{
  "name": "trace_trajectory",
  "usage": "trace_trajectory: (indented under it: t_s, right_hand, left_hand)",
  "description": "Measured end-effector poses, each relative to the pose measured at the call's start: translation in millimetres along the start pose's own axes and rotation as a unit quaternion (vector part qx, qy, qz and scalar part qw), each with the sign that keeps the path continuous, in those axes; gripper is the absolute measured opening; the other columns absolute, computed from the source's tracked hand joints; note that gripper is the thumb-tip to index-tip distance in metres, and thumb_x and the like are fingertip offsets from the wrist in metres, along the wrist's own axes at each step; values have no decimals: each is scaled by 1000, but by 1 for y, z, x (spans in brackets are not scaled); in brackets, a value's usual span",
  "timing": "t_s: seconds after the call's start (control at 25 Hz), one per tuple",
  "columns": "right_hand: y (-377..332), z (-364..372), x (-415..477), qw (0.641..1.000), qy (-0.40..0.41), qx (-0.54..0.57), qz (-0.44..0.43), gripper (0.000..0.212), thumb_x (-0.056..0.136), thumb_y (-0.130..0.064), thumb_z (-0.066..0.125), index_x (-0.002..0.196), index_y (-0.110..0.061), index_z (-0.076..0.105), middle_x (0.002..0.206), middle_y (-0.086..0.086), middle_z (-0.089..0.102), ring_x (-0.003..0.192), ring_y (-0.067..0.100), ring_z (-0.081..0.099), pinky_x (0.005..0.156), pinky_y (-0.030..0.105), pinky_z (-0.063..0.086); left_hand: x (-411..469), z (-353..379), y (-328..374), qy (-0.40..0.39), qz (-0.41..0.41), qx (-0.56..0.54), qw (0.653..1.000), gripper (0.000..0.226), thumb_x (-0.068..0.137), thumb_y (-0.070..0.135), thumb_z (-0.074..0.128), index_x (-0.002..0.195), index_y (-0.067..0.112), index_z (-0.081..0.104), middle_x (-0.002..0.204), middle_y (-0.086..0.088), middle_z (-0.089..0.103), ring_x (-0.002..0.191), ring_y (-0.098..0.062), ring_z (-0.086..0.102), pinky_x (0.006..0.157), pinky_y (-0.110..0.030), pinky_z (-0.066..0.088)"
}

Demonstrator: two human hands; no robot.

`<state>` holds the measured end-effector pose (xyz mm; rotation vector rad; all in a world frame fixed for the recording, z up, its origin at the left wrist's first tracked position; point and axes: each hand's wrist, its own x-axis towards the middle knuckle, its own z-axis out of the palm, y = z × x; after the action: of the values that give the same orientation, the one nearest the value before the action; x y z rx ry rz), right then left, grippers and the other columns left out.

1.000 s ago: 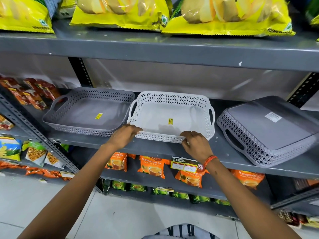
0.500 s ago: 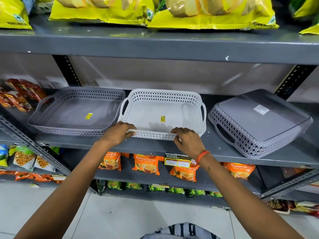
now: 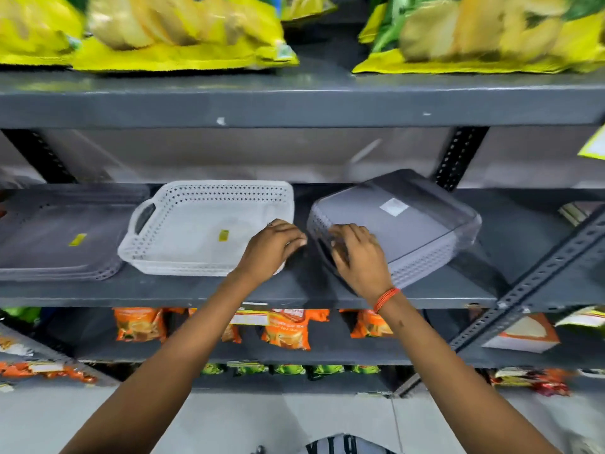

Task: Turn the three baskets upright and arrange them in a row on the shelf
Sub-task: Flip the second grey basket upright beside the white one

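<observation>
Three baskets stand on the grey middle shelf [image 3: 157, 291]. A grey basket [image 3: 49, 224] sits upright at the left, with a white basket [image 3: 196, 221] upright beside it. To the right lies a second grey basket [image 3: 422, 234], upside down and skewed, its flat bottom with a white label facing up. My right hand [image 3: 358, 257] lies on this basket's left end, fingers curled over the edge by the handle hole. My left hand [image 3: 271, 245] hovers over the white basket's right end, fingers pointing at the gap between the two baskets, holding nothing. The view is blurred.
Yellow chip bags [image 3: 176, 31] fill the shelf above, whose front edge hangs low over the baskets. Orange tea packets [image 3: 288, 329] line the shelf below. A slanted perforated metal brace [image 3: 537, 283] crosses at the right. Bare shelf shows right of the overturned basket.
Both hands have left the white basket's front rim and moved right. My right hand now sits on the overturned grey basket. The camera has swung right.
</observation>
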<state>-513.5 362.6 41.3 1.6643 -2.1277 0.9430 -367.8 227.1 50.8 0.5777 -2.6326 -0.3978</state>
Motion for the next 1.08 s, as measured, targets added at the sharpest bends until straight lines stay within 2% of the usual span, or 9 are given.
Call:
trace_trajectory:
  t_s: [0.08,0.2,0.36,0.56,0.72,0.8,0.92,1.0,1.08]
  right_hand:
    - [38,-17,-10,997,24,-15,68,40,81,-27,36,109,-8,57,112,14,62,104,35,54,92,44,47]
    - [87,-24,-29,969,82,-21,230,46,87,-30,37,125,-5,47,135,23,45,126,39,37,110,50,30]
    - [115,-26,-35,867,113,194,445,60,97,-22,41,143,1,11,151,31,13,140,42,14,114,46,19]
    - [131,-34,-30,804,189,288,484,53,100,-20,34,143,3,14,152,24,19,141,34,21,118,40,19]
    - [139,-39,-19,733,267,328,532,45,101,-17,29,141,4,22,152,21,24,140,31,25,112,30,20]
    - [140,-32,-17,750,238,340,515,41,100,-10,32,138,6,28,149,23,29,137,33,30,113,33,23]
    - [135,-15,-14,871,72,270,404,40,92,7,40,131,5,40,139,24,43,128,36,43,108,39,33]
    - [135,-7,-11,944,-53,168,279,44,86,13,41,128,3,46,139,23,45,128,37,43,108,41,34]
    - [137,0,-10,971,-147,85,169,45,83,13,43,126,0,51,138,21,48,130,36,41,112,39,30]
  left_hand:
    - [12,30,17,-38,-28,-19,999,17,90,20,58,95,9,69,101,-12,72,96,-30,64,82,-36,52]
    - [14,66,28,-107,-60,-3,992,29,90,13,57,118,8,62,128,-13,62,118,-28,58,103,-37,46]
    - [17,87,26,-112,25,38,993,30,84,-3,57,113,3,64,121,-18,66,114,-31,61,99,-33,46]
    - [32,82,43,-151,28,32,988,20,88,21,59,101,7,63,109,-11,67,108,-29,59,93,-36,46]
    - [26,73,85,-74,0,28,997,37,89,49,27,110,21,39,115,-16,66,101,-37,64,76,-45,56]
    - [30,62,109,-26,-19,-46,998,31,95,39,34,114,15,40,118,-16,66,99,-39,64,75,-44,56]
    - [43,42,126,64,-59,-203,975,20,99,18,37,110,3,43,126,-6,63,101,-24,67,81,-39,55]
    - [52,32,124,78,-117,-344,928,15,100,18,32,101,8,43,124,-3,59,100,-24,68,83,-40,54]
    - [62,27,112,76,-209,-475,851,19,101,19,30,88,19,44,120,-5,57,91,-24,68,82,-39,53]
